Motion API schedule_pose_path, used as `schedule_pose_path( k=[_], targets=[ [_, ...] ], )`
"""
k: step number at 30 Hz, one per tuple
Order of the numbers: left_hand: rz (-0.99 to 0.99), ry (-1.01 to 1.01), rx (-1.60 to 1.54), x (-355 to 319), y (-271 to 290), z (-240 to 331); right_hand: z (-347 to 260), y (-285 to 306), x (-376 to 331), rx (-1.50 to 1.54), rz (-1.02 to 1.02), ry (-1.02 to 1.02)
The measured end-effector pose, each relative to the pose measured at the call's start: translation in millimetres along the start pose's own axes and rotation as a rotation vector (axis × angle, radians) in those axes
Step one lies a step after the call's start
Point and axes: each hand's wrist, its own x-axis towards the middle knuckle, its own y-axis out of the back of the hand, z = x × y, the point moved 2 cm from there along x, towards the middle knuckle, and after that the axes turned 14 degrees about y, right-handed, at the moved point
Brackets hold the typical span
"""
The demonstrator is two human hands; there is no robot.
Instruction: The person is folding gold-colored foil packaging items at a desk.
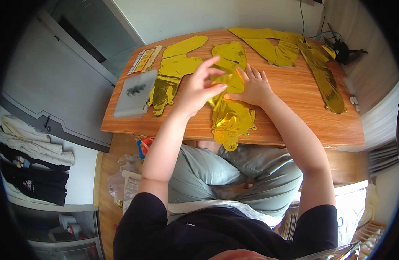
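A flat gold foil balloon [234,120] lies lengthwise on the wooden table in front of me, its near end reaching just past the table edge. My right hand [253,89] rests flat on the balloon's middle and right side, fingers stretched out. Over the balloon's left side is my left hand [200,89], its thumb and fingers apart and slightly blurred by motion. Part of the foil shows between those fingers, and I see no grip on it. Another flat gold foil balloon [178,65] lies to the left of my left hand.
More gold foil balloons [282,54] spread across the table's [290,91] far right. A clear plastic sleeve [134,93] and printed paper strips [145,60] lie at the left. A black device with cables [340,51] stands at the back right corner.
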Motion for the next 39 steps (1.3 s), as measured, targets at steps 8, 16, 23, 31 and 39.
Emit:
schedule_pose_path(
  k=[8,16,23,31,39],
  targets=[
    [-0.345,0.324,0.034,52.6,-14.2,-21.9,20.4,-20.4,13.1,-0.198,-0.223,0.05],
    [0.158,-0.115,0.956,82.1,66.1,-72.0,31.6,-37.3,23.1,-0.146,-0.062,0.055],
    [0.035,-0.326,1.171,67.6,70.1,-69.5,27.1,-33.0,21.8,-0.235,-0.122,0.065],
    [0.03,-0.335,1.353,67.8,51.8,-59.2,27.1,-33.9,22.6,-0.14,-0.077,0.052],
    [-0.154,-0.301,1.307,77.6,41.6,-80.1,25.3,-32.5,14.0,-0.102,0.032,0.078]
  ],
)
